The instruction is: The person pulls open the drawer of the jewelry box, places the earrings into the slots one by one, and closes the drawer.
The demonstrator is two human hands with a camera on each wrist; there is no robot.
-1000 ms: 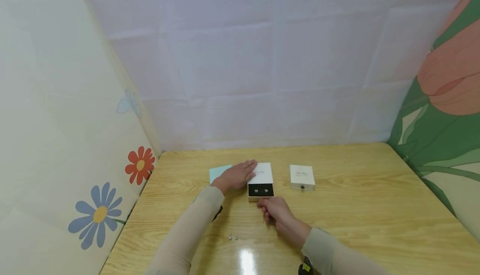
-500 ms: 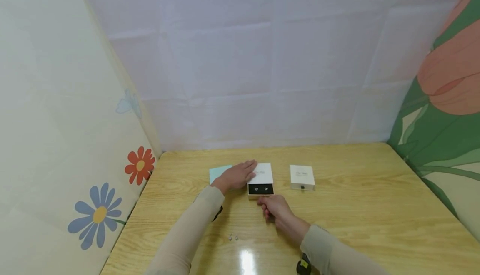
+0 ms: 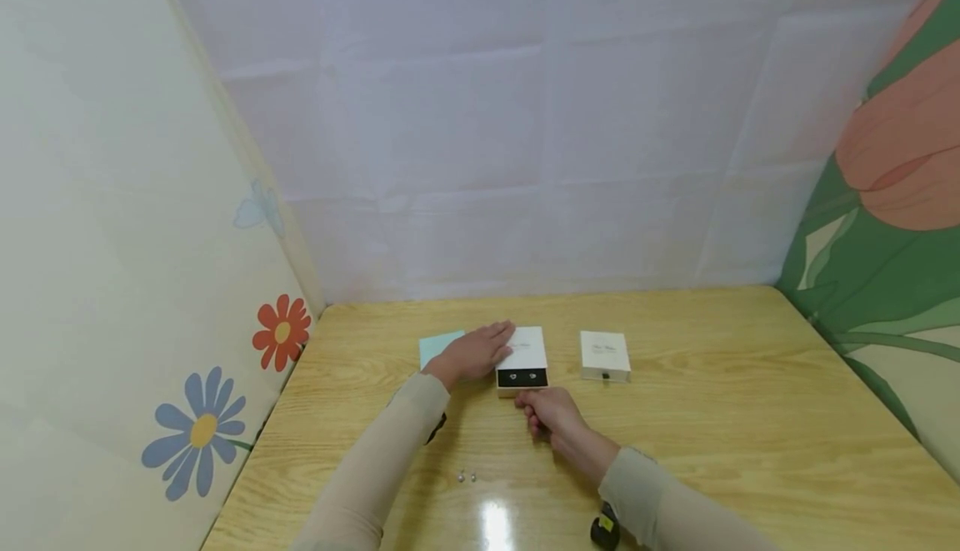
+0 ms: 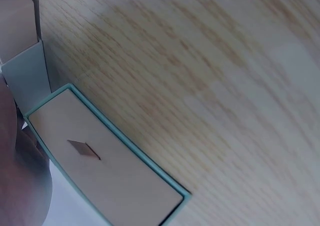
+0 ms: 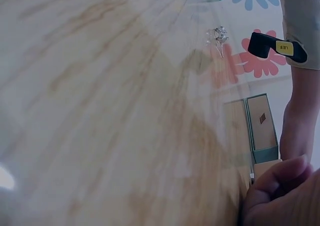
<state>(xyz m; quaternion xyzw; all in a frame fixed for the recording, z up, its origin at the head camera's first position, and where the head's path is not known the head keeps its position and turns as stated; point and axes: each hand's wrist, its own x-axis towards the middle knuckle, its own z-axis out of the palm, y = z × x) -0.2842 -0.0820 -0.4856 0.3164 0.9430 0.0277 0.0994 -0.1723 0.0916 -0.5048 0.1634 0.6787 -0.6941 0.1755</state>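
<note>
In the head view a white jewelry box (image 3: 527, 355) lies mid-table, its drawer (image 3: 522, 393) partly out. Two small silvery earrings (image 3: 513, 377) sit on the drawer's black insert. My left hand (image 3: 474, 353) rests across the box top with fingers extended. At the drawer's front my right hand (image 3: 551, 411) has its fingers curled, covering the middle of the front edge; the fingertips' exact hold is hidden. Beneath my left wrist lies a turquoise box (image 3: 438, 346), whose beige front with a small tab (image 4: 82, 148) shows in the left wrist view.
Another white box (image 3: 604, 354), shut, with a dark tab, stands to the right on the wooden table (image 3: 712, 418). Two loose earrings (image 3: 467, 477) lie nearer the front edge, between my forearms. A white cloth (image 3: 480, 159) hangs behind.
The drawer has slid a little farther into the white box, away from me, and my right hand has moved with it. My left hand has stayed on the box top.
</note>
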